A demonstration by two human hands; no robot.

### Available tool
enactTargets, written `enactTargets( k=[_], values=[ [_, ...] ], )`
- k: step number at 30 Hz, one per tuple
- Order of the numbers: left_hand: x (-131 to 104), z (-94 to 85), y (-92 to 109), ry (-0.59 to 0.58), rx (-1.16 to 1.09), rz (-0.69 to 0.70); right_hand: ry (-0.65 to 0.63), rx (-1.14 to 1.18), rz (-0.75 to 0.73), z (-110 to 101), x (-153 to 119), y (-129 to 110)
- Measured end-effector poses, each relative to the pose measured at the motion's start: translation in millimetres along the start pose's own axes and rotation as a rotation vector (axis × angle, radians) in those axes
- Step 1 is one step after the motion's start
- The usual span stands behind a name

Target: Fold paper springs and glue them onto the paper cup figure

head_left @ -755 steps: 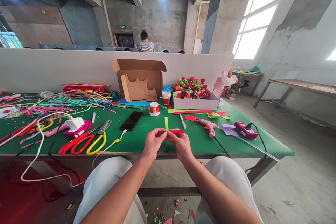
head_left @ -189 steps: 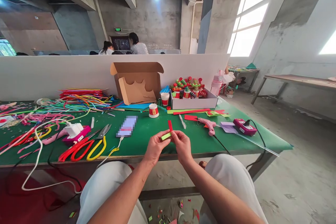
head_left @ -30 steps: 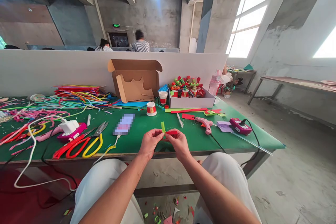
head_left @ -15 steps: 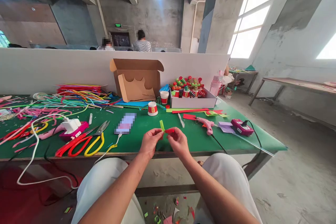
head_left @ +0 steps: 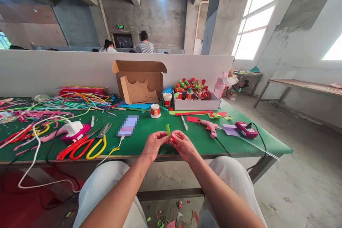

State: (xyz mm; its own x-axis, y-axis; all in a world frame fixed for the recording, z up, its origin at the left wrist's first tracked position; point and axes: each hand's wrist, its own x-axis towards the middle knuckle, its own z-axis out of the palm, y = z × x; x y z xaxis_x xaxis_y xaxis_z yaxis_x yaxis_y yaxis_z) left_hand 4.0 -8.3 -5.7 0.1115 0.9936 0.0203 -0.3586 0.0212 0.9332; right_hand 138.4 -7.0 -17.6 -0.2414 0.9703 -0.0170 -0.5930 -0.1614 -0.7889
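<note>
Pinching paper w/ both hands, just over the near edge of the green table (head_left: pixel 200 143). L hand (head_left: pixel 152 145): thumb & index closed on the green strip (head_left: pixel 168 130), no gap btwn them; strip pokes up roughly upright, away from the wearer. R hand (head_left: pixel 185 145): thumb & fingers likewise closed, on the red strip (head_left: pixel 173 136); only a small bit of it shows, rest hidden by the fingers. Both strips sit at the fingertips btwn the hands, side by side; can't tell if they're joined. Also can't tell if either hand rests on the tabletop.

Beyond the hands, a bit L: white cup (head_left: pixel 155 111) w/ red band, coil (head_left: pixel 162 108) beside it. 2nd cup (head_left: pixel 167 99) just behind, nr the carton (head_left: pixel 139 74), lid up. R of that, white tray (head_left: pixel 197 105) full of red/green toys (head_left: pixel 190 89), pink bottle (head_left: pixel 219 87) at its far R corner.

R side of table: pen (head_left: pixel 184 122), red paper (head_left: pixel 192 119), pink glue gun (head_left: pixel 210 127) lying w/ its tip nr that paper, then purple paper (head_left: pixel 230 130) & R adapter (head_left: pixel 246 130) w/ black plug in.

L side: phone (head_left: pixel 127 126), screen lit but blurred, cable at near end; scissors (head_left: pixel 103 131), blades pointing away; L adapter (head_left: pixel 76 134) w/ white plug; big pile of coloured stems (head_left: pixel 82 94) at back.
</note>
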Motion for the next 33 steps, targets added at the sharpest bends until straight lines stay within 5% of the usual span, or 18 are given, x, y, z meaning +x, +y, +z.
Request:
enactTargets(
  k=[15, 33],
  values=[
    [-1, 2.6, -5, 0.083, -0.044, -0.013, 0.172, -0.144, -0.196, 11, -3, 18],
    [3, -3.1, -14, 0.094, 0.038, 0.024, 0.213, -0.418, -0.248, 5, -3, 15]
  ],
)
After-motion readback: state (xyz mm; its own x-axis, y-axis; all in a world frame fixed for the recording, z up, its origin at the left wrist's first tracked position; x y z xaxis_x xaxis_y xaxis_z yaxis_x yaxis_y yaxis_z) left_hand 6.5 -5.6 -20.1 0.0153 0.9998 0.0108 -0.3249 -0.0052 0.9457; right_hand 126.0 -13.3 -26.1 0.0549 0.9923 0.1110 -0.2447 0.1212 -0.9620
